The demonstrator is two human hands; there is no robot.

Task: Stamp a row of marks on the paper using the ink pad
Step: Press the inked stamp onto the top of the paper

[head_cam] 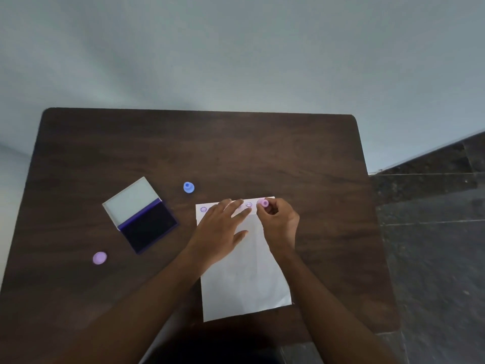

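A white sheet of paper (246, 279) lies on the dark wooden table (236, 153). Along its far edge runs a row of purple stamped marks; one (203, 209) sits at the left end and another (248, 204) near the right. My left hand (219, 227) lies flat on the paper with fingers spread, covering part of the row. My right hand (279, 223) pinches a small pink stamp (263, 203) at the paper's far right corner, beside the last mark. The ink pad (149, 227) lies open to the left, with its dark pad facing up and its lid folded back.
A blue stamp (188, 187) stands on the table beyond the paper's left corner. A round purple cap (99, 258) lies near the table's left front. The table's right edge borders a dark tiled floor (433, 232). A pale wall rises behind the table.
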